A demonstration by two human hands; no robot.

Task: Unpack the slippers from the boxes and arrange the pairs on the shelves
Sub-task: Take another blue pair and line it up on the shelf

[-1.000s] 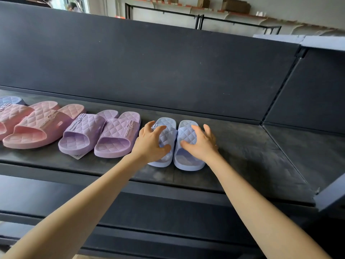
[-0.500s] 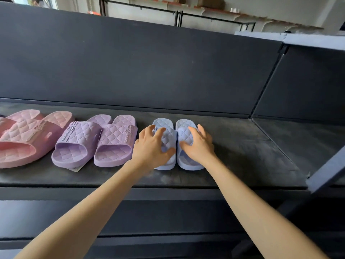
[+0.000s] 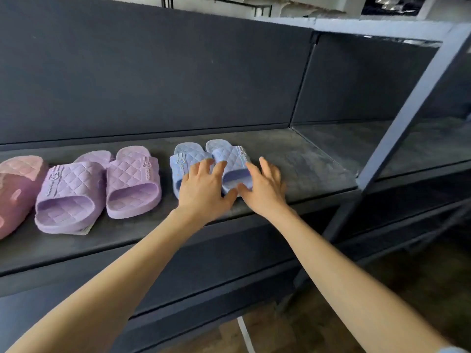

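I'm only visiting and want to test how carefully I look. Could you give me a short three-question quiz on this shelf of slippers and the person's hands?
1. True or false: the blue pair stands to the right of the purple pair on the shelf.
2. Multiple choice: the left hand and the right hand, fingers spread, are at which pair? A blue; B purple; C neither.
3. Count: how many purple slippers stand on the shelf?

Key: 1 true; 2 A; 3 two.
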